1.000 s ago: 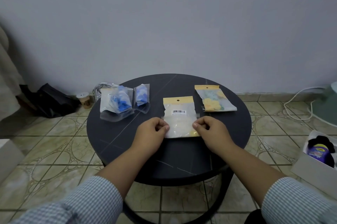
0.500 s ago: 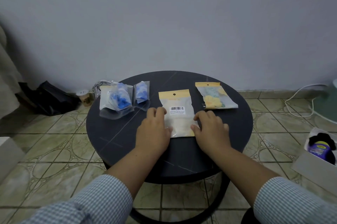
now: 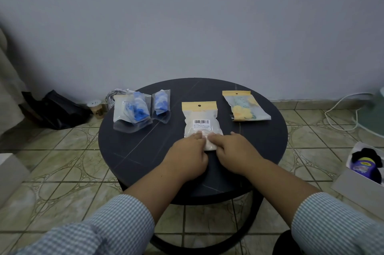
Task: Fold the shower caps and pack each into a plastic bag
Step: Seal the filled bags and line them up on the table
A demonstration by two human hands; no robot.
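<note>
A round black table [image 3: 145,150] fills the middle of the room. On it, from the left, lie two bags of blue caps [image 3: 133,112], a white-filled plastic bag [image 3: 200,123] (barcode side up) and a yellow-patterned bag [image 3: 245,107]. The left hand [image 3: 187,156] and right hand [image 3: 235,150] lie flat, fingers straight, pressing the white bag's near end onto the tabletop.

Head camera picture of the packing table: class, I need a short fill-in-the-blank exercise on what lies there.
1. Both hands, left hand and right hand, press the bag with the ____ label.
2. That barcode bag lies on a round ____ table.
3. The bags at far left hold ____ caps.

Missing words: barcode; black; blue
</note>
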